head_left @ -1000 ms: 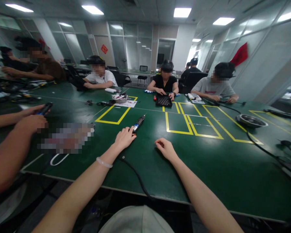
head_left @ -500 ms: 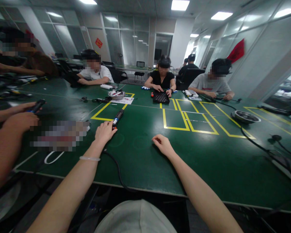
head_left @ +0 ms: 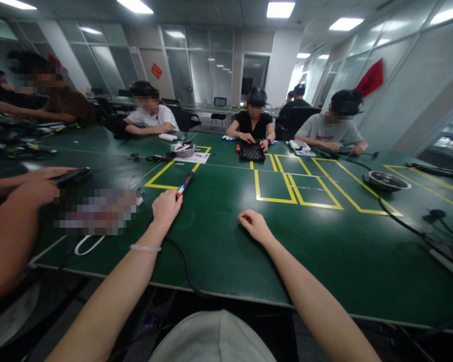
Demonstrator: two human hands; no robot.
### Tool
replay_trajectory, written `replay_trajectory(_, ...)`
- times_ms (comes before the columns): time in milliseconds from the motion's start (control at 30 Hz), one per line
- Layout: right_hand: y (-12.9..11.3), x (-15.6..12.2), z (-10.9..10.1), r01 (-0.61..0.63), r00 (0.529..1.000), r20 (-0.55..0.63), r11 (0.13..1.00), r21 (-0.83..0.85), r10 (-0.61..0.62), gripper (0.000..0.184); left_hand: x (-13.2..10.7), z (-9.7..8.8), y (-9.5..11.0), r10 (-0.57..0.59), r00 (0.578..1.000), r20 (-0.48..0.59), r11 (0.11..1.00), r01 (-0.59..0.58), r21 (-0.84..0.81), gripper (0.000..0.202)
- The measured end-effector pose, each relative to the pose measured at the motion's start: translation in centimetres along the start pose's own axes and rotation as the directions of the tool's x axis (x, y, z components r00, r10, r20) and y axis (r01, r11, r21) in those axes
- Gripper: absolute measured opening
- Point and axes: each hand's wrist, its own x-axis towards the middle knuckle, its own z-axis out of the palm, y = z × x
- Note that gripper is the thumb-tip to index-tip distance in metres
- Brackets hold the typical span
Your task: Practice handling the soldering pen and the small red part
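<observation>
Left hand (head_left: 168, 208) at eleven o'clock from the wearer is closed over the near end of a slim barrel-shaped tool (head_left: 184, 184); its palm side is hidden, so how firmly the fingers press cannot be told. Right hand (head_left: 254, 223), at one o'clock, sits half curled on the table (head_left: 219, 251) with nothing visible in it; how far its fingers close is unclear.

The tool lies between eleven and twelve o'clock, its dark far end pointing toward one o'clock and reaching the near right corner of a yellow tape outline (head_left: 166, 187). Blue and pale bands show along the middle, with a touch of orange beside the fingers.

It looks rigid, and I judge it light enough for one hand, though any motor inside would add some weight. The casing seems smooth and might roll or slip under a loose grip. The banded middle looks the surest place to hold, thumb opposite fingers, leaving the narrow far end alone as the likelier part to be damaged. A black cord (head_left: 184, 264) runs from near the left wrist toward five o'clock; whether it joins the tool is hidden, but if so, expect some drag.
</observation>
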Motion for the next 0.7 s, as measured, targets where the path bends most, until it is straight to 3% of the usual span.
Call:
replay_trajectory(67,0.0,0.0,0.0,0.004,1.000,0.002,1.000,-0.002,-0.004,0.015,-0.4,-0.4,1.1,0.028,0.997,-0.071,0.992,-0.036,-0.117,0.037)
replay_trajectory(133,0.2,0.0,0.1,0.002,1.000,0.002,1.000,-0.007,-0.002,0.014,-1.1,-0.7,3.1,0.125,0.988,-0.094,0.942,-0.148,-0.301,0.036)
replay_trajectory(233,0.3,0.0,0.2,-0.032,0.999,-0.006,0.998,0.051,0.032,0.015,-2.5,-1.1,7.3,0.374,0.926,-0.060,0.741,-0.336,-0.582,0.037)
replay_trajectory(300,0.3,0.1,0.2,-0.082,0.997,0.005,0.981,0.173,0.083,0.021,-3.7,-1.1,10.1,0.468,0.883,0.023,0.611,-0.304,-0.731,0.042)
replay_trajectory(367,0.3,0.2,0.2,-0.148,0.989,0.048,0.927,0.344,0.140,0.036,-4.9,-0.9,12.3,0.519,0.847,0.113,0.487,-0.184,-0.854,0.047)
replay_trajectory(467,0.0,0.4,0.1,-0.202,0.979,0.116,0.855,0.478,0.167,0.058,-6.3,-0.5,14.1,0.595,0.788,0.160,0.334,-0.061,-0.941,0.050)
replay_trajectory(567,-0.4,0.4,-0.1,-0.197,0.975,0.186,0.849,0.490,0.119,0.057,-7.0,-0.1,14.1,0.650,0.745,0.154,0.297,-0.062,-0.953,0.049)
replay_trajectory(700,-0.8,0.2,-0.4,-0.186,0.972,0.218,0.855,0.483,0.089,0.049,-7.2,0.1,13.4,0.653,0.734,0.185,0.347,-0.073,-0.935,0.048)
